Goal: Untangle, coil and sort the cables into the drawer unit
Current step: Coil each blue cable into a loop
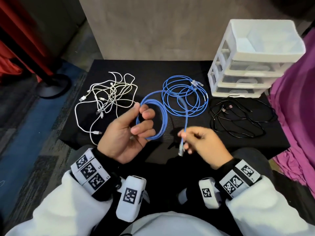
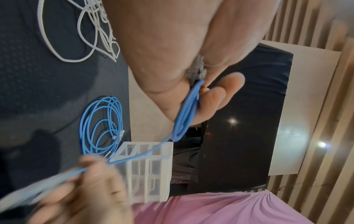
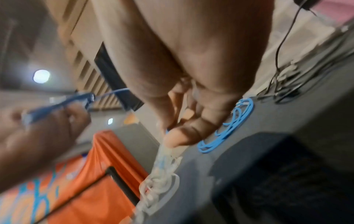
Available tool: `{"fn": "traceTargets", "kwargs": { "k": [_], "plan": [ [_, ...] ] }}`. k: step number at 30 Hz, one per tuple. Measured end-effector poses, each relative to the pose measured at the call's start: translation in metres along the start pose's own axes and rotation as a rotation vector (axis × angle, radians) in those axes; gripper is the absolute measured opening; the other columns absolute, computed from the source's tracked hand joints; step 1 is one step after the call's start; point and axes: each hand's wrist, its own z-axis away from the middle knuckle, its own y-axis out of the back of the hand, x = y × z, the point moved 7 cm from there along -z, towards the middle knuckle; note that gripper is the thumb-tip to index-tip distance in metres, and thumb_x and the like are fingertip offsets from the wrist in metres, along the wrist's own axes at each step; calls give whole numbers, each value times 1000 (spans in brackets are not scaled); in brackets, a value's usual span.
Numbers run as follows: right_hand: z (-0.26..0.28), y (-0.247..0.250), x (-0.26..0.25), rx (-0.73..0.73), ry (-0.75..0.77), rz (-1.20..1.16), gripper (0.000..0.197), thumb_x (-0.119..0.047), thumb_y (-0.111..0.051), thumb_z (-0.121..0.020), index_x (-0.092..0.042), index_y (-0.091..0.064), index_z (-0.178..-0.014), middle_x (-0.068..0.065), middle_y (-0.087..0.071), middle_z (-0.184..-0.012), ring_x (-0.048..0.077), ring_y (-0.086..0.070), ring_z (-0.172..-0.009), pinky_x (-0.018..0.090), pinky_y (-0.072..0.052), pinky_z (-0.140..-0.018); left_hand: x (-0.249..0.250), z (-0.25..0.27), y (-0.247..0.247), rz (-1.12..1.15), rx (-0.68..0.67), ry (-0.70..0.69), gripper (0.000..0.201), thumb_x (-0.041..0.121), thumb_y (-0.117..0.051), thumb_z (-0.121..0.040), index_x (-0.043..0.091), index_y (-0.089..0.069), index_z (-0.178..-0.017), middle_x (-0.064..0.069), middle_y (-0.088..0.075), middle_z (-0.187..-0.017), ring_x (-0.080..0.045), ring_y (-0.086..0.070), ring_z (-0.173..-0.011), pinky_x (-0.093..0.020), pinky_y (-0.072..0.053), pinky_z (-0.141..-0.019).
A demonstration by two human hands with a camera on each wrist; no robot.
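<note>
Fingers (image 1: pixel 144 114) curled round blue coil (image 1: pixel 160 120)

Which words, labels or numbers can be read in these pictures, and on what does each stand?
"L2": beside the middle square marker on the left wristband.
"L1": beside the next marker on that wristband; small, so not certain.
Right wristband: small marks beside the markers, too blurred to read.
Drawer unit and cables: no text visible.
</note>
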Motion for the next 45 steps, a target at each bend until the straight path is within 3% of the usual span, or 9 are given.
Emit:
{"fn": "traceTargets", "kwargs": {
  "k": [3,7,15,19,24,28,34,41,45],
  "plan": [
    [-3,7,-36,139,-40,-460,12,-8,-62,-102,-2,-72,-99,12,-67,-78,18,-67,-65,24,-61,-61,-15,-3,0,-20,33,10,29,28,-29,-110,17,-46,-89,4,-43,-84,-1,-40,-43,-15,-37,-48],
    [-2,-3,-70,23,-73,-648,15,-12,-56,-105,-4,-68,-101,11,-66,-80,16,-67,-65,25,-62,-63,-26,-6,-3,-19,24,10,28,27,-30,-110,16,-46,-90,2,-45,-84,-1,-40,-44,-15,-37,-49],
    [20,-45,-75,-296,-168,-664,35,-34,-57,-98,-1,-63,-105,14,-68,-86,25,-70,-72,29,-58,-63,-27,-9,18,-477,251,-189,30,24,-35,-109,10,-48,-86,-3,-57,-78,-10,-46,-50,-20,-42,-52],
    [18,-51,-61,-338,-152,-529,26,-8,-70,-96,5,-60,-116,20,-63,-95,33,-58,-83,29,-55,-66,-19,-9,26,-690,285,-301,30,30,-45,-105,10,-54,-85,-4,-58,-80,-15,-48,-59,-27,-47,-62],
    [17,-41,-49,-322,-172,-320,17,2,-64,-97,-10,-68,-109,18,-71,-87,21,-71,-67,29,-63,-61,1,-7,24,-974,386,-406,32,18,-40,-110,10,-58,-85,-2,-60,-78,-15,-50,-61,-38,-50,-66],
    [9,-3,-22,-191,-122,-70,21,3,-63,-99,-17,-71,-101,13,-73,-78,17,-70,-65,30,-57,-63,62,2,50,-759,619,-544,35,20,-38,-111,15,-55,-82,5,-61,-78,-5,-43,-54,-27,-55,-59],
    [2,13,-15,19,195,758,15,-22,-80,-84,-34,-72,-91,-12,-54,-84,15,-52,-86,36,-43,-83,41,-4,44,-689,574,-445,33,25,-37,-111,15,-53,-84,4,-58,-78,-5,-39,-54,-24,-55,-57],
    [17,-33,-21,-251,205,477,16,-27,-82,-86,-28,-73,-100,-9,-63,-89,8,-62,-79,29,-52,-84,15,-16,30,-599,552,-431,32,24,-39,-111,13,-54,-84,2,-58,-79,-5,-41,-54,-26,-57,-60],
    [13,-34,-23,-12,88,3,18,-16,-63,-98,-24,-74,-85,4,-76,-85,17,-69,-86,49,-57,-96,8,-21,31,-452,542,-399,32,26,-39,-111,13,-55,-85,1,-57,-80,-5,-42,-54,-27,-57,-61]
  ]
}}
